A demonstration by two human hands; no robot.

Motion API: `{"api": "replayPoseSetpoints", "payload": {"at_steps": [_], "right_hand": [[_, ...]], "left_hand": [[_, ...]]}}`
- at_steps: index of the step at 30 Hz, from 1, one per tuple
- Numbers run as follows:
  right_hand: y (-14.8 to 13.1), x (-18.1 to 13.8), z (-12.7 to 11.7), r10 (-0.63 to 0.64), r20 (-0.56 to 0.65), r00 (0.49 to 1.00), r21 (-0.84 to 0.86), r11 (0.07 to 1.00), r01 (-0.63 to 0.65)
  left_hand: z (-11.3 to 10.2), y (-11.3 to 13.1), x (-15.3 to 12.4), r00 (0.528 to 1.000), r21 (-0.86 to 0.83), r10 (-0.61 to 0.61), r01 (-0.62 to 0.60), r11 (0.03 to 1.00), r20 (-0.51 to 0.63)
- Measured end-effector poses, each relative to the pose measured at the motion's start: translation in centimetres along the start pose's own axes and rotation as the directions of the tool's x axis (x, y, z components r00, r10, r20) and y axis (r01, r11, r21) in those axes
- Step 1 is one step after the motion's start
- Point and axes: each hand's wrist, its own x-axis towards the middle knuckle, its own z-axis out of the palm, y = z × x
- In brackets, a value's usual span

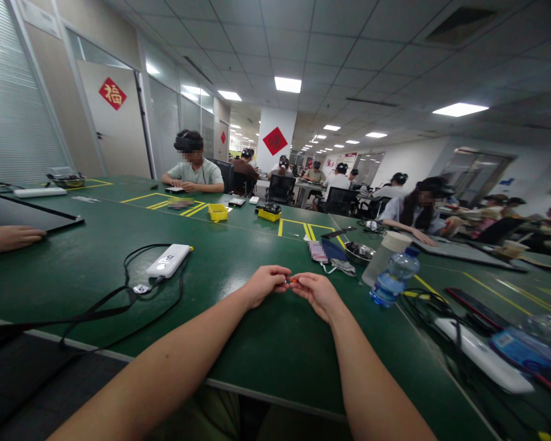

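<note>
Well, fingers (pixel 305 283) pinch an orange bit (pixel 294 280).

White pillar (pixel 278 116) at twelve o'clock; pale door (pixel 119 136) (wearing a red diamond (pixel 112 93)) at ten; ceiling light (pixel 460 109) glowing at two.

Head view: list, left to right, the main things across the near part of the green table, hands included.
Another person's hand, white rectangular power bank, wearer's left hand, wearer's right hand, clear plastic bottle with dark-blue cap, long white plastic device.
</note>
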Motion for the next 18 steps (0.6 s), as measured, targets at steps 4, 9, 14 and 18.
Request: {"api": "replayPoseSetpoints", "payload": {"at_steps": [4,9,14,18], "right_hand": [[0.36,0.04,-0.17,-0.021,-0.022,1.0,-0.036,0.999,0.021],[0.32,-0.14,-0.05,-0.016,-0.017,1.0,-0.065,0.998,0.015],[0.15,-0.11,0.07,-0.015,-0.034,0.999,-0.053,0.999,0.014],[0.02,-0.09,-0.06,-0.018,-0.021,1.0,-0.006,1.0,0.018]], "left_hand": [[0.13,0.02,-0.11,1.0,0.04,0.019,-0.02,0.999,0.018],[0.29,0.08,-0.16,1.0,0.037,-0.004,0.003,0.999,0.018],[0.24,0.22,-0.13,0.999,-0.033,-0.034,0.034,0.999,0.002],[0.09,0.26,-0.06,0.999,-0.069,-0.045,0.045,0.997,0.005]]}}
